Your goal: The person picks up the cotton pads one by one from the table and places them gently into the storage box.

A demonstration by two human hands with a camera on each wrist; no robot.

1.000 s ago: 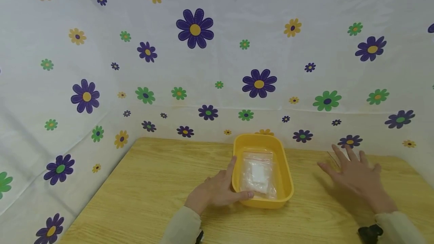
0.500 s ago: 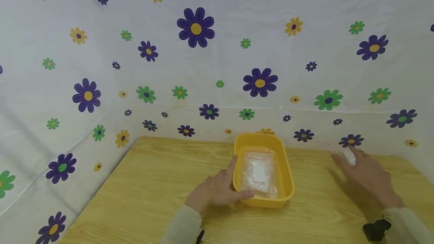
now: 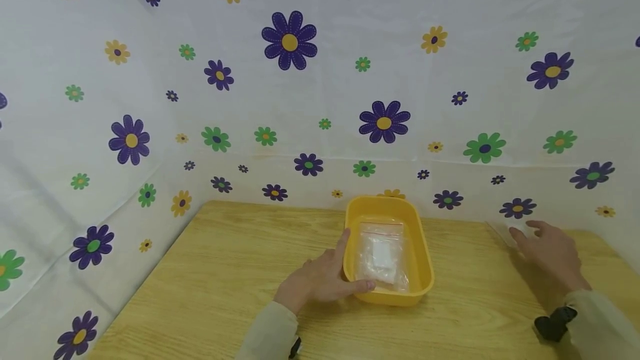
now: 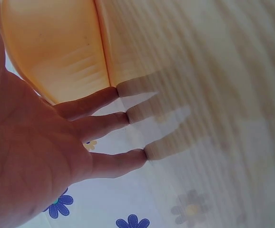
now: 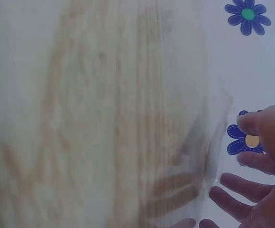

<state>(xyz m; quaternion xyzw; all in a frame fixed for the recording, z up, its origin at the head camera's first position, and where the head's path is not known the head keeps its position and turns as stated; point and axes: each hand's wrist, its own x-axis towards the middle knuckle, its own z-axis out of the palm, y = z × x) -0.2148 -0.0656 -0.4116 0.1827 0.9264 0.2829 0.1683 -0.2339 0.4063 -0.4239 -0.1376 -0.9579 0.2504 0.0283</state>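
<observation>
A yellow plastic tray stands on the table and contains clear zip bags with a white item inside. Spread around the tray's near left corner is my left hand, thumb over the near rim and index finger along the left side. In the left wrist view its other fingers are straight, with tips touching the tabletop. At the back right, my right hand is beside another clear plastic bag, partly hidden behind the thumb. The right wrist view shows its fingers apart, near the bag's edge.
The wood-patterned table meets a white flowered cloth along its back edge. More of this cloth hangs on the left. A dark strap is around the right wrist.
My right hand's spread fingers have drawn in; the white item visible at its fingers half a second ago has become partly hidden, with clear plastic beside it. Left hand and tray stay put.
</observation>
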